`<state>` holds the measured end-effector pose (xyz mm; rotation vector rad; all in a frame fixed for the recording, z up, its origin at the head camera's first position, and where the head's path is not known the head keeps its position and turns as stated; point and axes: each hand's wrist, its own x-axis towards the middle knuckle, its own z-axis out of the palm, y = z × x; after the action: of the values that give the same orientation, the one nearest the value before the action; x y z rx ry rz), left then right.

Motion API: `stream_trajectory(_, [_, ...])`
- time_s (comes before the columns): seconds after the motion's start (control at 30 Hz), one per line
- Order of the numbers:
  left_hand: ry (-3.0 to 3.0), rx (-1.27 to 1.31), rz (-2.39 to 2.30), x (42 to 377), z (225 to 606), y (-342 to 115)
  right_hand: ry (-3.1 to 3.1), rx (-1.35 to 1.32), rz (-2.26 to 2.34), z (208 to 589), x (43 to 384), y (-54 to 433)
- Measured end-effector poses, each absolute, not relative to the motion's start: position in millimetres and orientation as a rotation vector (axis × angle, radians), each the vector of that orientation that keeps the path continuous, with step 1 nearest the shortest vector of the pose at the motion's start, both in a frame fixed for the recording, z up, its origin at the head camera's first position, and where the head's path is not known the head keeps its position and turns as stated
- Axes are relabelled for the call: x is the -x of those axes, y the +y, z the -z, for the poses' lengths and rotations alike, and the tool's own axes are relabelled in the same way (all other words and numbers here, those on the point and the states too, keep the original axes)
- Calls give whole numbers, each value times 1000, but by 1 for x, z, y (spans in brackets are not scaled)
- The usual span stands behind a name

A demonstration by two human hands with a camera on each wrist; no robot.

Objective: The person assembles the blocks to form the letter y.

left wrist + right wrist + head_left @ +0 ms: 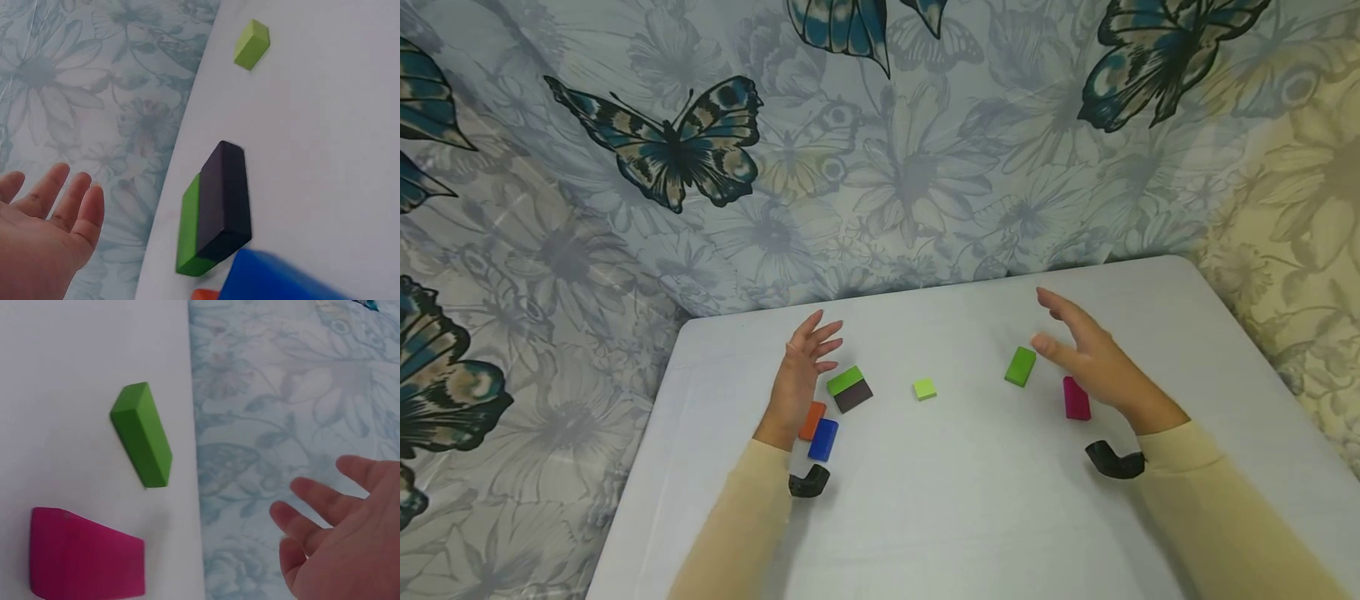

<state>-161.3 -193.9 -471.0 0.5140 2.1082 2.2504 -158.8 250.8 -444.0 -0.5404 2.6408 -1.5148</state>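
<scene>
My left hand (pixel 795 375) hovers over the left side of the table with fingers spread and nothing in it. Close by it lie a green block (pixel 845 380) and a dark purple-brown block (pixel 853 397), side by side. An orange block (pixel 812 421), partly hidden by that hand, lies against a blue block (pixel 823 440). My right hand (pixel 1093 358) is raised at the right, holding nothing, thumb apart from the fingers. Beneath it a magenta block (pixel 1077 400) is partly covered, and another green block (pixel 1020 367) lies just left. A small lime block (pixel 924 389) sits between the hands.
The white table (pixel 955 508) ends at a back edge against a hanging cloth (pixel 917 175) printed with butterflies and flowers. A black curved strap piece (pixel 808 482) sticks out under the left wrist, and a similar black piece (pixel 1115 461) under the right.
</scene>
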Motion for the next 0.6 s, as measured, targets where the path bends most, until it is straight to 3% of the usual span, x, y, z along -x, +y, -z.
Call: stream_trajectory(0.6, [2024, -470, -2335, 149, 497, -156, 2645, 312, 1486, 477, 160, 249])
